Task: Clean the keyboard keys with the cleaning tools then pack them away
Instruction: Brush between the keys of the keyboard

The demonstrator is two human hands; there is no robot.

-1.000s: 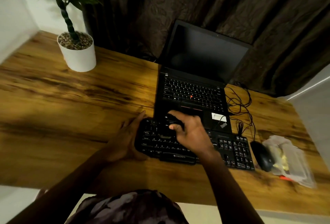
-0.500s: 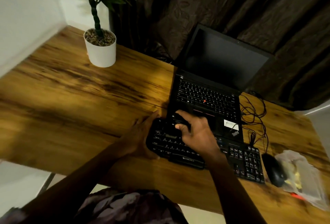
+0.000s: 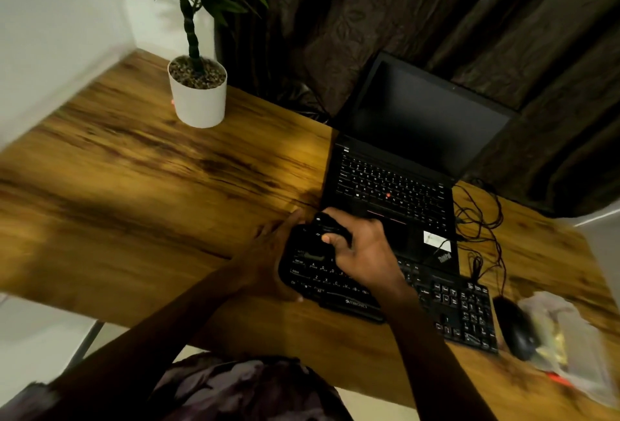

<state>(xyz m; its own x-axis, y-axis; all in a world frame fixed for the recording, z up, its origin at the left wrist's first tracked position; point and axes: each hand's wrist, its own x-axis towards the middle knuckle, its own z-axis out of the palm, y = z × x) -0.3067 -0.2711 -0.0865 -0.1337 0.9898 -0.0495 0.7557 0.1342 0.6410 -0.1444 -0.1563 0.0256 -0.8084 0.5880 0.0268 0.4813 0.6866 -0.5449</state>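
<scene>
Black keyboard [image 3: 446, 306]: near edge of wooden desk [image 3: 134, 185], before laptop [image 3: 396, 182]. Right hand [image 3: 362, 249]: fingers curled around dark cleaning tool [image 3: 327, 226] over left keys. Left hand [image 3: 271, 252]: fingers spread, bracing keyboard's left end.

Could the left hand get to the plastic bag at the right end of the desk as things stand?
Probably not easily. The left hand rests at the keyboard's left end, while the plastic bag lies beyond the mouse at the far right. The right hand, gripping a dark tool, and its forearm cross the path.
</scene>
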